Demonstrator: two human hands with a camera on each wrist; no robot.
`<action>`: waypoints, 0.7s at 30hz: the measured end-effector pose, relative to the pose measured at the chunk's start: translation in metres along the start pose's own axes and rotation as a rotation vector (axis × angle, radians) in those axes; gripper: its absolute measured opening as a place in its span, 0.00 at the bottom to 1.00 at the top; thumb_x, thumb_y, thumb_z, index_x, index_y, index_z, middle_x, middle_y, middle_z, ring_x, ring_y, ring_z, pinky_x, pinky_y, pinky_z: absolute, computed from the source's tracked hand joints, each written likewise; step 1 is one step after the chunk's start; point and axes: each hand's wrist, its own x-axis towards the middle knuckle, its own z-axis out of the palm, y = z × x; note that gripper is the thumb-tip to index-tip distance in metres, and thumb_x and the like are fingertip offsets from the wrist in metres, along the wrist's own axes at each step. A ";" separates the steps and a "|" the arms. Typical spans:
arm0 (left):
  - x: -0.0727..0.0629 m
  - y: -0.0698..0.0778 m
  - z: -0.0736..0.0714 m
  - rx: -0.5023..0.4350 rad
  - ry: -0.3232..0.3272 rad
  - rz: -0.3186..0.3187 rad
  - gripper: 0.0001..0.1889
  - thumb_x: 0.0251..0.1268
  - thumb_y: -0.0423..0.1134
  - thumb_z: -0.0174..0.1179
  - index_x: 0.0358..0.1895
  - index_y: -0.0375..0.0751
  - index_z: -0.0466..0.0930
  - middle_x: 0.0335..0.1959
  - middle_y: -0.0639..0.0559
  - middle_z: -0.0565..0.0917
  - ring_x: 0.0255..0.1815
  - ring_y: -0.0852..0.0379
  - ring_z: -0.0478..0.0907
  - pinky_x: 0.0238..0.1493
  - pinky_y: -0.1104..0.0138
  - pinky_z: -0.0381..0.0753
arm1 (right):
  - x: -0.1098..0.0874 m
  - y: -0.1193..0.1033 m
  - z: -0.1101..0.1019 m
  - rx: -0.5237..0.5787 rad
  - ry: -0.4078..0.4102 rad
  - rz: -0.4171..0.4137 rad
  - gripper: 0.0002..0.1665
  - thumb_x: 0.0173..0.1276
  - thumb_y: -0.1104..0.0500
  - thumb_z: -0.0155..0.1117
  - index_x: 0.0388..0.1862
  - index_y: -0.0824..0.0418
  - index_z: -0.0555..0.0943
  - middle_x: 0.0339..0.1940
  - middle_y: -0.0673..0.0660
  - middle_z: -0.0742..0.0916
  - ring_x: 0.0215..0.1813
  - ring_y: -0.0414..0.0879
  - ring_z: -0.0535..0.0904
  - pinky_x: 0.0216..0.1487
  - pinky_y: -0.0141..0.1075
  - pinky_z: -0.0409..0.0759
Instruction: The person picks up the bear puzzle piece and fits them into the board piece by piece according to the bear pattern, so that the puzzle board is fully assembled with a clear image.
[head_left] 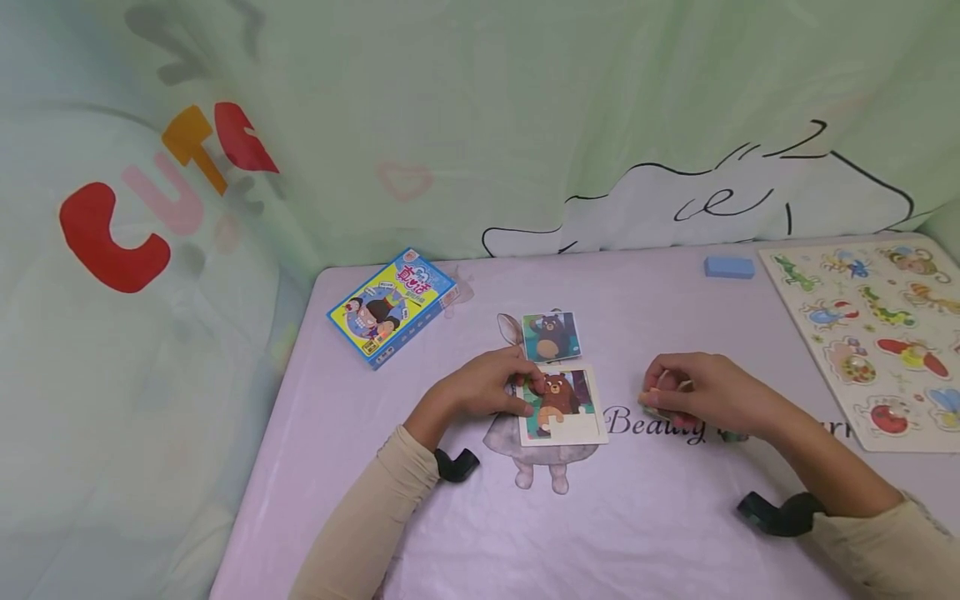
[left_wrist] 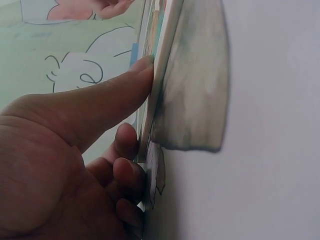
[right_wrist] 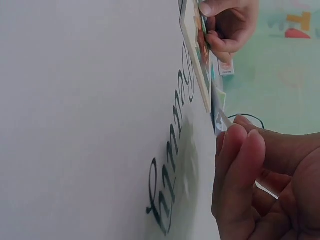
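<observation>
A small jigsaw puzzle [head_left: 576, 429] with a brown bear picture lies in a pale tray, its lower right part showing bare backing. My left hand [head_left: 491, 385] holds the left side of the tray, thumb and index finger over the picture. In the left wrist view the thumb [left_wrist: 115, 95] presses at the edge and the other fingers curl beside it. To the right, my right hand [head_left: 701, 392] pinches a thin, pale-edged puzzle piece [right_wrist: 223, 118] above the cloth; its face is mostly hidden by the fingers. Just beyond the tray lies a matching bear picture card [head_left: 552, 337].
A blue and yellow card box [head_left: 393, 307] lies at the back left. A blue block [head_left: 729, 267] sits near the back edge, beside a large insect puzzle board [head_left: 813, 354] on the right. The pale tablecloth [head_left: 600, 533] carries printed letters and a figure.
</observation>
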 end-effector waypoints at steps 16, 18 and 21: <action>-0.001 0.002 -0.001 -0.008 -0.003 0.002 0.16 0.60 0.39 0.74 0.52 0.49 0.85 0.42 0.55 0.76 0.45 0.59 0.72 0.47 0.70 0.71 | 0.006 -0.013 0.005 0.062 -0.119 -0.105 0.17 0.69 0.66 0.66 0.56 0.58 0.82 0.35 0.50 0.86 0.34 0.42 0.81 0.35 0.33 0.81; -0.001 0.002 -0.001 -0.012 -0.002 0.004 0.16 0.60 0.39 0.74 0.51 0.49 0.86 0.42 0.55 0.76 0.45 0.60 0.72 0.47 0.71 0.72 | 0.008 -0.016 0.008 0.055 -0.106 -0.106 0.14 0.68 0.64 0.69 0.52 0.57 0.83 0.33 0.50 0.86 0.35 0.42 0.80 0.35 0.33 0.80; -0.001 0.002 -0.001 -0.013 -0.001 0.003 0.15 0.60 0.39 0.74 0.51 0.50 0.86 0.42 0.56 0.76 0.45 0.60 0.72 0.46 0.71 0.72 | 0.010 -0.020 0.013 0.047 -0.088 -0.082 0.09 0.66 0.61 0.72 0.45 0.55 0.84 0.33 0.48 0.86 0.36 0.42 0.80 0.36 0.32 0.80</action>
